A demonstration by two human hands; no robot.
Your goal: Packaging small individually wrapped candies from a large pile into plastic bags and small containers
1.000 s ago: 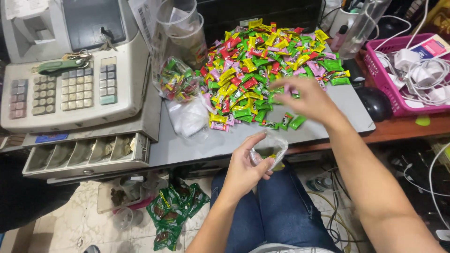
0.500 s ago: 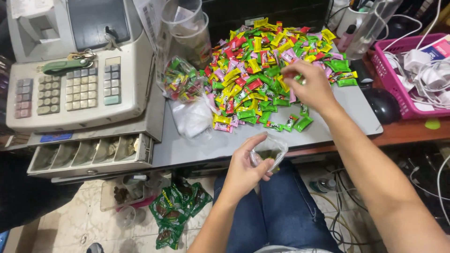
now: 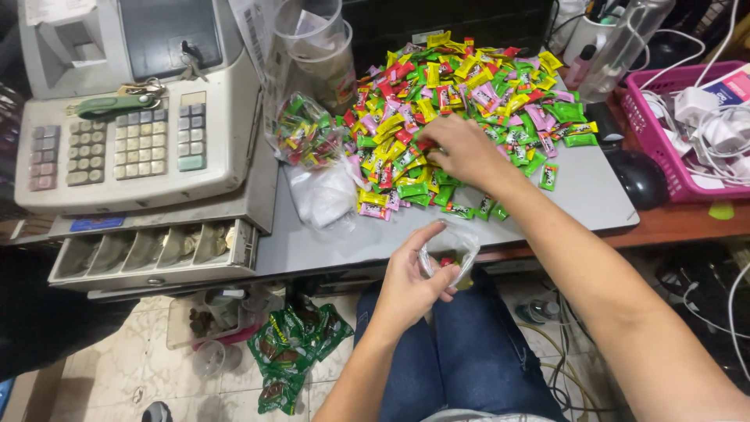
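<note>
A: Far left, on the table (image 3: 328, 250)?
B: Grey cash register (image 3: 133, 133), green key tag (image 3: 113, 105) on top. Coin drawer (image 3: 152, 254) pulled open under it, coins in the slots.

A: Next along?
B: Clear plastic cups (image 3: 316, 39), stacked. A filled bag of candies (image 3: 305, 137) lies below them, a white bag (image 3: 322, 195) just beneath that. On the floor, green packets (image 3: 293, 344).

A: Left hand (image 3: 410, 281)?
B: Below the table edge, over the lap. Grip closed on the mouth of a small clear bag (image 3: 449, 250), thumb and fingers pinching it open. A few candies inside, count unclear.

A: Right hand (image 3: 461, 148)?
B: Reaching into the pile of wrapped candies (image 3: 469, 86), which is green, yellow, red and pink, spread over the table's middle. Fingers curled down onto the pile's near edge; cannot tell whether they have hold of a piece.

A: Far right?
B: Black computer mouse (image 3: 642, 176), then a pink basket (image 3: 672, 133) of white cables and chargers.
</note>
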